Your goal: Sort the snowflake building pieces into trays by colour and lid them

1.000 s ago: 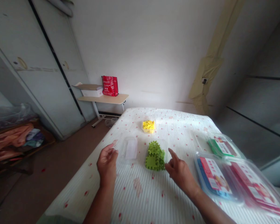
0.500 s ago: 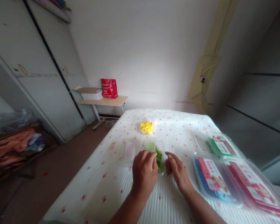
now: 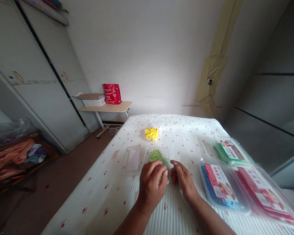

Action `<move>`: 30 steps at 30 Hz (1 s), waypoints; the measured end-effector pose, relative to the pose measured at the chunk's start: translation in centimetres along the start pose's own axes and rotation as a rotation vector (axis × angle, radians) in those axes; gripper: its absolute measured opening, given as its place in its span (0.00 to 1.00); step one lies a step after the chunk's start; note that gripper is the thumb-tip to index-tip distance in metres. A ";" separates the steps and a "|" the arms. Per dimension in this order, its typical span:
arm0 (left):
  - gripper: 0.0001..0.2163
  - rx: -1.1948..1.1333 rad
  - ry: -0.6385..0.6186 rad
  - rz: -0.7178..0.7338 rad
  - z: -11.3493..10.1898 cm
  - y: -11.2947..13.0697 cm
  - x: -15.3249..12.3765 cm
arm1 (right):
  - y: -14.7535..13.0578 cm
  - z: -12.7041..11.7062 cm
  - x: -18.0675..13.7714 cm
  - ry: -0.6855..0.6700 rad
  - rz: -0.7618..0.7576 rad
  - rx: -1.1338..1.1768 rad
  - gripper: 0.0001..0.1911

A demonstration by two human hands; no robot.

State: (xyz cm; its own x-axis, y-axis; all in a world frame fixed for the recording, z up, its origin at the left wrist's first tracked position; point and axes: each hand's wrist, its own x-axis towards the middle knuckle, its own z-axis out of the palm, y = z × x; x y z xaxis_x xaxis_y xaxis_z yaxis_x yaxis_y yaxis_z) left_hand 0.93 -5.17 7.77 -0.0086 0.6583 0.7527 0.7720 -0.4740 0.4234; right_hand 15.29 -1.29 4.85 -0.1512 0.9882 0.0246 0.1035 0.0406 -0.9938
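A clear plastic box (image 3: 167, 150) with small light-green pieces (image 3: 156, 155) in it sits on the white spotted bedding (image 3: 183, 143). My left hand (image 3: 152, 179) is over the near part of the box, its fingers bent together; what they grip, if anything, is hidden. Just beyond the box's right wall, my right hand (image 3: 183, 178) has its fingers curled inward; I cannot tell whether they touch the wall or hold anything. A clear lid with a pale label (image 3: 133, 160) lies left of the box. Farther back stands a small clear container of yellow pieces (image 3: 152, 133).
To the right sit clear packs with green (image 3: 231, 150), blue (image 3: 219, 182) and red (image 3: 264, 192) contents. A small table (image 3: 107, 107) with a red bag (image 3: 112, 94) and a white box (image 3: 93, 101) stands against the back wall.
My left hand has shifted slightly down and right over the box. More light-green pieces show at the box's far side, and the leafy green strip on its right is now mostly covered.
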 end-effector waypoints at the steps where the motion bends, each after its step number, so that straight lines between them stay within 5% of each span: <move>1: 0.07 -0.025 0.034 -0.066 -0.6 -0.9 0.4 | 0.2 0.0 0.0 0.001 0.001 0.002 0.28; 6: 0.15 -0.309 0.012 -0.732 -2.0 -6.8 1.8 | 0.4 0.1 0.5 0.009 0.000 -0.020 0.28; 10: 0.19 -0.605 -0.110 -1.022 -0.8 -9.2 1.2 | 0.1 0.5 1.4 0.007 0.048 -0.052 0.30; 19: 0.22 -0.684 -0.170 -1.007 1.3 -7.9 1.7 | 0.1 1.3 3.3 0.029 0.088 -0.330 0.26; 30: 0.24 -0.608 -0.178 -0.993 1.6 -6.9 2.5 | -0.1 1.2 3.8 0.048 0.139 -0.249 0.24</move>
State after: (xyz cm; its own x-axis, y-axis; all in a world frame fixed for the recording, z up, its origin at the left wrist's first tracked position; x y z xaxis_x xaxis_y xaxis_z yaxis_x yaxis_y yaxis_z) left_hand -3.39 0.61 5.93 -0.3092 0.9453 -0.1036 0.0462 0.1238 0.9912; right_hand 13.57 2.28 4.96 -0.0729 0.9924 -0.0991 0.3591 -0.0665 -0.9309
